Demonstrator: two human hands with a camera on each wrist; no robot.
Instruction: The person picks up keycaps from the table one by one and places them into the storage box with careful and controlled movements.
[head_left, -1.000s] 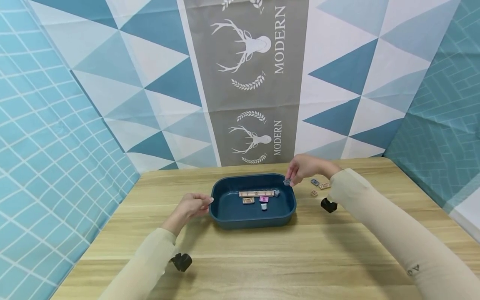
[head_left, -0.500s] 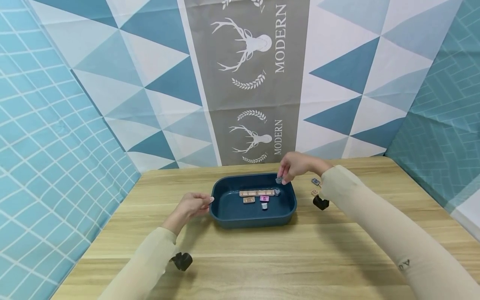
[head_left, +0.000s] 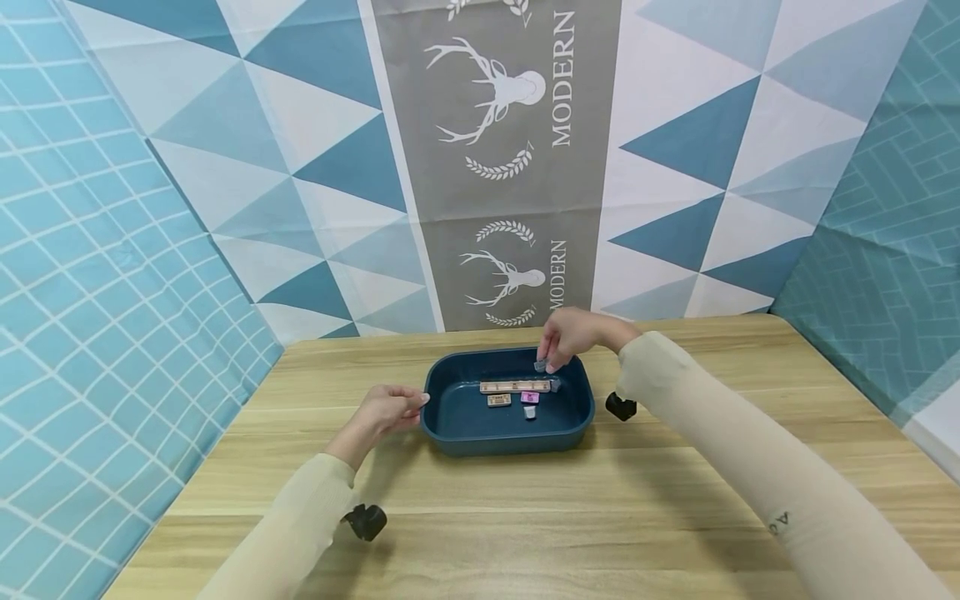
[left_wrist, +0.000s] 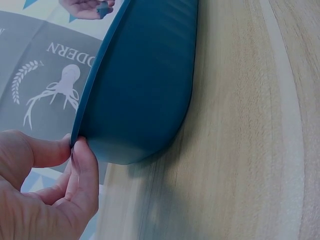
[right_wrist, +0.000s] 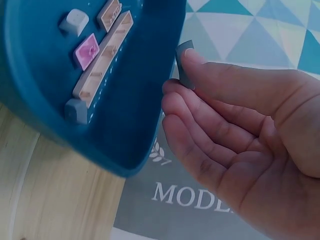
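Observation:
A dark blue tray (head_left: 480,447) stands on the wooden table. My left hand (head_left: 386,410) pinches its left rim between thumb and fingers; the left wrist view shows this hand (left_wrist: 55,185) at the tray wall (left_wrist: 140,85). Over the tray's back right part, my right hand (head_left: 567,335) pinches a small grey-blue piece (head_left: 540,365). In the right wrist view the piece (right_wrist: 185,65) sits between thumb and index finger. Inside the tray lie a long beige strip (head_left: 514,387), a beige piece (head_left: 498,401), a pink piece (head_left: 529,397), a white piece (head_left: 530,412) and a grey piece (head_left: 555,385).
The wooden table (head_left: 480,533) extends around the tray. A patterned cloth (head_left: 517,192) hangs behind its back edge. Black wrist devices (head_left: 367,522) are on both arms, the right one (head_left: 621,407) just right of the tray.
My right hand has moved left, from the tray's right rim to above its inside, with the grey-blue piece. The loose pieces right of the tray are now hidden behind my arm. My left hand has stayed put.

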